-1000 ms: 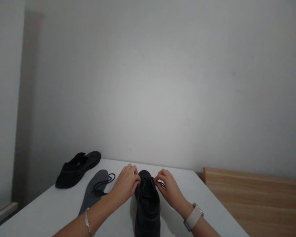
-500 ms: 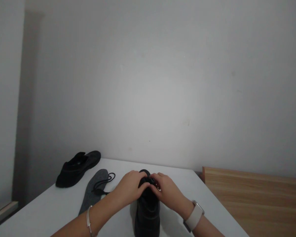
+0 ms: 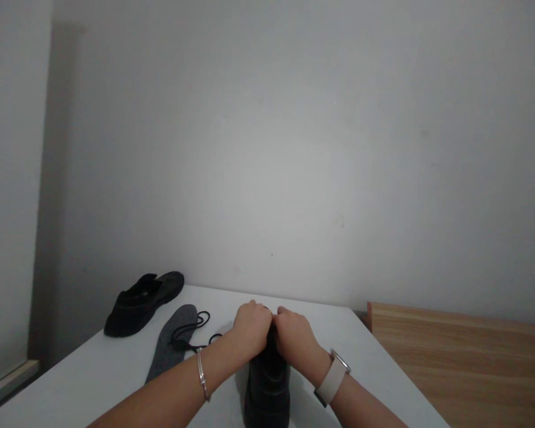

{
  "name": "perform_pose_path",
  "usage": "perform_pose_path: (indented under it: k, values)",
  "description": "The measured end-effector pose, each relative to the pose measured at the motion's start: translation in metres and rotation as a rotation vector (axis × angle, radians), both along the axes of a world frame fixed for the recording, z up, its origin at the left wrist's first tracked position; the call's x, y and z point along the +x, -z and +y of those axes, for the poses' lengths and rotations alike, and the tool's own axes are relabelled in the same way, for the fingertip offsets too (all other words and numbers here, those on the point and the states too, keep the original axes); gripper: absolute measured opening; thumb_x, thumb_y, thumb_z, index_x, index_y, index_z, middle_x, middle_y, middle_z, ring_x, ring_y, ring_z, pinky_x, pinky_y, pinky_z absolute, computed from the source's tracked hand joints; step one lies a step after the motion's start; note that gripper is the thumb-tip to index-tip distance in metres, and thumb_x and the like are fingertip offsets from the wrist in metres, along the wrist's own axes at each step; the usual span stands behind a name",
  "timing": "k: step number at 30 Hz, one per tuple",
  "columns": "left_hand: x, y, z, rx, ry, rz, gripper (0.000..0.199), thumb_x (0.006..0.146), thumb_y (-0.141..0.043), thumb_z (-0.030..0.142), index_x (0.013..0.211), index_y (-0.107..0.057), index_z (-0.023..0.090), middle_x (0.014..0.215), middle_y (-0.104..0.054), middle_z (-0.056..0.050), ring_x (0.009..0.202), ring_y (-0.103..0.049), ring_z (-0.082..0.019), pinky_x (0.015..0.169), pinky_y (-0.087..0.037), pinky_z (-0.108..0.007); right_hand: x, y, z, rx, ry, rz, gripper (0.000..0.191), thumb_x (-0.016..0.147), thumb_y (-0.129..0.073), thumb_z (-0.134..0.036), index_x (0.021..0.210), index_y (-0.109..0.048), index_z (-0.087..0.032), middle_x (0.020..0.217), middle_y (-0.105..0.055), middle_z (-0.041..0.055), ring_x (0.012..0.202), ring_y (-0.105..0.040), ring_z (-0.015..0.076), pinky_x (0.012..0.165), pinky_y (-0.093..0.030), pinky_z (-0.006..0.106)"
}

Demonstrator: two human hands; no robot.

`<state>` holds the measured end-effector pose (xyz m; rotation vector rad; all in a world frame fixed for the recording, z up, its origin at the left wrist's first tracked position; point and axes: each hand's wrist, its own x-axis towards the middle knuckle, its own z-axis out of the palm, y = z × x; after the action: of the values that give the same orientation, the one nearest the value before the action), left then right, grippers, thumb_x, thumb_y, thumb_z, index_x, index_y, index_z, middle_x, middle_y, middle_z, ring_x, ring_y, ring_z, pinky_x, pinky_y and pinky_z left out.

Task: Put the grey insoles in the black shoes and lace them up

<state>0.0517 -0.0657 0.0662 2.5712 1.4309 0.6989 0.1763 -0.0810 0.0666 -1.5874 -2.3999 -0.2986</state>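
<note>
A black shoe (image 3: 268, 392) stands on the white table, its heel toward me. My left hand (image 3: 253, 327) is closed on the left side of the shoe's upper front part, fingers curled out of sight. On the right side of the same part, my right hand (image 3: 294, 337) is closed too, its knuckles close to those of the left. Both hands hide the shoe's toe and what exactly the fingertips pinch. Left of my left forearm lies a grey insole (image 3: 169, 345) with a black lace (image 3: 189, 327) across it.
Another black shoe (image 3: 138, 306) lies at the table's back left. The white table (image 3: 223, 297) meets a grey wall behind. A wooden board (image 3: 455, 356) is beyond the table's right edge. A pale ledge (image 3: 13, 380) shows at lower left.
Both hands have turned and closed more tightly over the shoe's front, covering its toe. The fingertips that showed before are now hidden. More of the lace shows by the left forearm.
</note>
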Motion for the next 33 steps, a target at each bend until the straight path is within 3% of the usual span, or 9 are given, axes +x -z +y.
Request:
perform_pose_path:
  k: [4, 10, 14, 16, 19, 22, 26, 29, 33]
  values:
    - [-0.009, -0.022, -0.001, 0.165, -0.05, 0.053, 0.016, 0.073, -0.048, 0.005, 0.075, -0.063, 0.013, 0.094, -0.062, -0.017, 0.094, -0.058, -0.031, 0.083, -0.045, -0.045, 0.007, -0.017, 0.001, 0.044, -0.094, 0.334, 0.014, 0.079, -0.055, -0.013, 0.078, -0.068, -0.018, 0.087, -0.066, 0.0071, 0.078, -0.062, 0.018, 0.069, -0.044, 0.028]
    - [-0.029, -0.068, 0.005, 0.007, 0.233, -0.761, 0.01, 0.086, -0.042, 0.026, 0.084, -0.049, 0.019, 0.075, -0.063, -0.002, 0.074, -0.061, -0.016, 0.071, -0.049, -0.03, 0.013, -0.068, 0.004, 0.175, -0.294, 1.01, 0.014, 0.082, -0.058, -0.028, 0.077, -0.063, -0.017, 0.076, -0.068, 0.0035, 0.075, -0.06, 0.0162, 0.071, -0.046, 0.028]
    - [-0.032, -0.065, 0.01, -0.212, 0.254, -0.989, 0.016, 0.087, -0.042, 0.038, 0.09, -0.041, 0.022, 0.065, -0.061, 0.002, 0.061, -0.062, -0.014, 0.06, -0.05, -0.027, 0.015, -0.075, 0.008, 0.169, -0.395, 1.324, 0.018, 0.081, -0.059, -0.035, 0.081, -0.058, -0.017, 0.076, -0.066, 0.0031, 0.073, -0.062, 0.0161, 0.073, -0.049, 0.031]
    - [-0.033, -0.057, 0.013, -0.233, 0.23, -0.992, 0.02, 0.087, -0.042, 0.043, 0.093, -0.041, 0.023, 0.058, -0.053, 0.007, 0.048, -0.056, -0.012, 0.053, -0.047, -0.024, 0.016, -0.069, 0.01, 0.077, -0.424, 1.433, 0.021, 0.083, -0.056, -0.039, 0.085, -0.052, -0.019, 0.073, -0.063, 0.0003, 0.062, -0.06, 0.0132, 0.062, -0.049, 0.028]
    - [-0.036, -0.044, 0.014, -0.09, 0.172, -0.767, 0.02, 0.088, -0.041, 0.04, 0.093, -0.047, 0.022, 0.052, -0.043, 0.009, 0.042, -0.044, -0.009, 0.049, -0.04, -0.021, 0.022, -0.058, 0.012, 0.01, -0.383, 1.307, 0.017, 0.086, -0.05, -0.037, 0.085, -0.048, -0.02, 0.064, -0.057, -0.0037, 0.047, -0.048, 0.0091, 0.047, -0.037, 0.022]
    - [-0.041, -0.033, 0.01, 0.073, 0.093, -0.338, 0.019, 0.085, -0.047, 0.034, 0.088, -0.058, 0.019, 0.061, -0.055, 0.002, 0.058, -0.053, -0.014, 0.058, -0.04, -0.025, 0.031, -0.048, 0.011, 0.014, -0.273, 0.853, 0.011, 0.086, -0.048, -0.024, 0.079, -0.053, -0.018, 0.06, -0.059, -0.0017, 0.054, -0.05, 0.0106, 0.053, -0.036, 0.023]
    - [-0.046, -0.015, 0.007, 0.049, 0.039, 0.058, 0.025, 0.082, -0.053, 0.036, 0.08, -0.066, 0.015, 0.085, -0.067, -0.011, 0.082, -0.061, -0.024, 0.07, -0.042, -0.031, 0.037, -0.032, 0.007, -0.116, -0.123, 0.36, 0.014, 0.081, -0.059, -0.027, 0.07, -0.062, -0.018, 0.062, -0.065, 0.0021, 0.059, -0.056, 0.0138, 0.058, -0.035, 0.026]
    - [-0.045, -0.005, 0.009, 0.027, 0.023, 0.096, 0.025, 0.083, -0.053, 0.036, 0.08, -0.067, 0.017, 0.088, -0.067, -0.01, 0.086, -0.061, -0.025, 0.073, -0.042, -0.031, 0.036, -0.018, 0.007, -0.228, -0.102, 0.288, 0.019, 0.075, -0.067, -0.033, 0.063, -0.064, -0.018, 0.054, -0.061, -0.0003, 0.054, -0.052, 0.0129, 0.055, -0.032, 0.024]
    - [-0.039, 0.003, 0.008, -0.023, -0.02, -0.015, 0.022, 0.084, -0.053, 0.034, 0.08, -0.065, 0.016, 0.088, -0.063, -0.008, 0.085, -0.06, -0.021, 0.074, -0.042, -0.029, 0.033, -0.002, 0.012, -0.252, -0.158, 0.49, 0.023, 0.079, -0.06, -0.031, 0.061, -0.062, -0.017, 0.057, -0.058, -0.002, 0.058, -0.049, 0.0112, 0.055, -0.032, 0.022]
